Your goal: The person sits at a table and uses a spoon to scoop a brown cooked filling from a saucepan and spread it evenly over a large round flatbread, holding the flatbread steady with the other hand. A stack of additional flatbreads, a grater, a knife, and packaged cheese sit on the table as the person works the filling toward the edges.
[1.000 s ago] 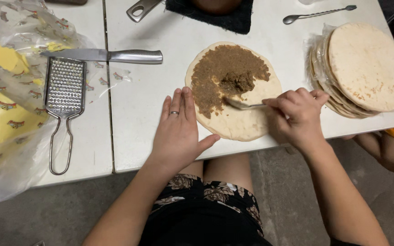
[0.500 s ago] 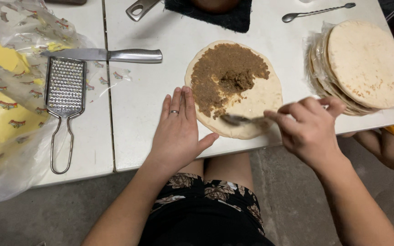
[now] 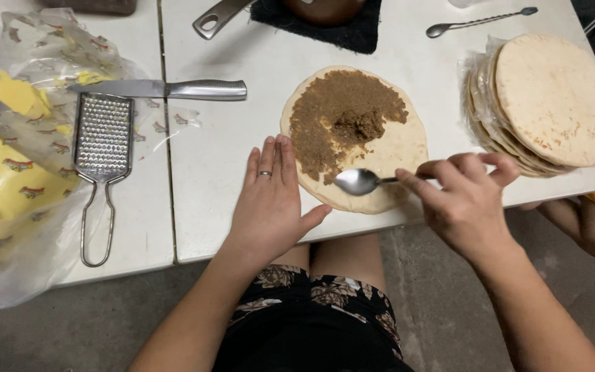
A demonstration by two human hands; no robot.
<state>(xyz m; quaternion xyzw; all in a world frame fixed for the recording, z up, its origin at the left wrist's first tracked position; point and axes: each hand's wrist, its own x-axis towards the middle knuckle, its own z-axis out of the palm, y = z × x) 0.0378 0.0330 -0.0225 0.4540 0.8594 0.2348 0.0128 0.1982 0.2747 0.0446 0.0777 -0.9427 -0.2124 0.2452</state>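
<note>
Spoon [image 3: 358, 181] pinched by right hand [image 3: 466, 200] fingers, bowl at flatbread's [image 3: 397, 148] 6 o'clock | left hand [image 3: 270, 203] laid flat, fingers together, at flatbread's 9 o'clock edge | brown filling [image 3: 342, 117] spread

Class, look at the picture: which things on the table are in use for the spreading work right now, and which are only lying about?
In use:
- flatbread with brown filling
- spoon, held by the right hand
- left hand, flat beside the flatbread

Lying about:
- knife
- grater
- bagged yellow cheese
- flatbread stack
- second spoon
</note>
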